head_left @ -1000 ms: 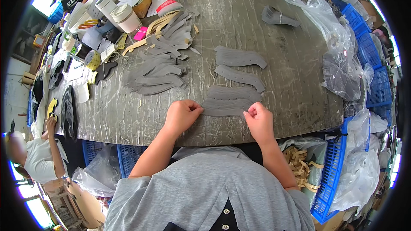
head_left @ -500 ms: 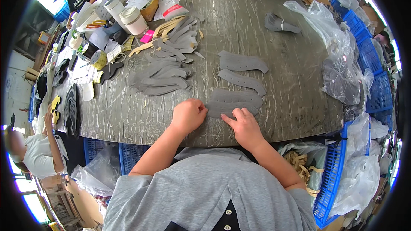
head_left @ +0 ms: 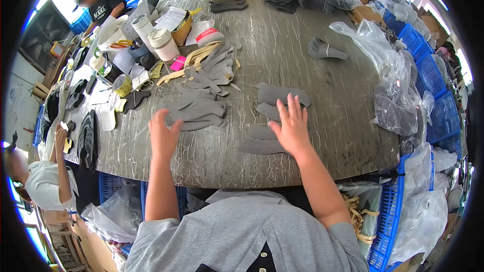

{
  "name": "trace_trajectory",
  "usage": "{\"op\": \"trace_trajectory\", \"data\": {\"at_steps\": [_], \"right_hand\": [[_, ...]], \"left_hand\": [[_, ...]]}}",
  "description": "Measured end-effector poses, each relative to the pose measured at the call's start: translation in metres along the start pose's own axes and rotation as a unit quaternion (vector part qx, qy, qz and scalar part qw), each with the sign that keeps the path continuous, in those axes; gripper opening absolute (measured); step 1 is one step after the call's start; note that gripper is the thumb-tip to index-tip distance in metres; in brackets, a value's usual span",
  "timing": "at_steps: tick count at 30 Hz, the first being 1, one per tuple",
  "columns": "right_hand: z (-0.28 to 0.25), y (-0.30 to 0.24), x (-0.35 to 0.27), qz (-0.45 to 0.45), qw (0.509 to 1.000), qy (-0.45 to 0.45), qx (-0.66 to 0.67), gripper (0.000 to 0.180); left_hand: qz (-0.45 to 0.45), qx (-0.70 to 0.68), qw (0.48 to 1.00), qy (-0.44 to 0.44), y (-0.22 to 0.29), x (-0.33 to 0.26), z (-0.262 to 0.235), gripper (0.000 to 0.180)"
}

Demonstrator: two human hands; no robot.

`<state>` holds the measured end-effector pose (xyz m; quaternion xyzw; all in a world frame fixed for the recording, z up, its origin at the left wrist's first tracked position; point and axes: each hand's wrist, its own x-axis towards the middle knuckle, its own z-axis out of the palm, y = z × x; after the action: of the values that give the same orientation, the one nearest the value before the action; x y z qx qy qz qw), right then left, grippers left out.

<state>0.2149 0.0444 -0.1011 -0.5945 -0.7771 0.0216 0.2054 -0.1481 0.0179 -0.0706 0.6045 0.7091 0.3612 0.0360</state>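
Observation:
My left hand (head_left: 164, 135) is raised at the left with its fingers apart and nothing in them. It is beside the near edge of a loose pile of grey curved cut pieces (head_left: 201, 111). My right hand (head_left: 293, 127), fingers spread, is over the laid-out grey pieces and partly covers them. Of these, a wide grey piece (head_left: 272, 92) is farthest from me, and a narrow curved strip (head_left: 266, 111) comes below it. Closest to me are overlapping grey pieces with small holes (head_left: 259, 145). Whether my right fingertips touch any piece, I cannot tell.
Beyond the pile are tan and grey strips (head_left: 214, 63), a white jar (head_left: 164, 45) and papers. A banded grey bundle (head_left: 327, 50) lies at the right, near clear plastic bags (head_left: 388, 75). Blue crates (head_left: 390, 211) flank the table (head_left: 343, 141). Co-workers are at the far side and left.
Both hands have lifted off the nearest grey pieces and opened. The left moved left toward the pile, the right farther from me. The view has tilted, bringing in a person in yellow across the table.

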Motion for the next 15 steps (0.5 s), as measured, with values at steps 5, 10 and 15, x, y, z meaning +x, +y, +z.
{"op": "trace_trajectory", "data": {"at_steps": [5,10,15], "right_hand": [[0.016,0.033,0.054,0.029,0.994,-0.085,-0.067,0.070],[0.000,0.006,0.037,0.024,0.982,-0.168,-0.083,0.072],[-0.005,-0.006,-0.014,0.026,0.984,-0.163,-0.073,0.075]], "left_hand": [[0.270,-0.072,0.931,-0.237,0.080,-0.062,0.041,0.059],[0.280,-0.034,0.918,-0.279,0.105,-0.092,0.095,0.060],[0.264,-0.040,0.928,-0.259,0.112,-0.101,0.111,0.058]]}}
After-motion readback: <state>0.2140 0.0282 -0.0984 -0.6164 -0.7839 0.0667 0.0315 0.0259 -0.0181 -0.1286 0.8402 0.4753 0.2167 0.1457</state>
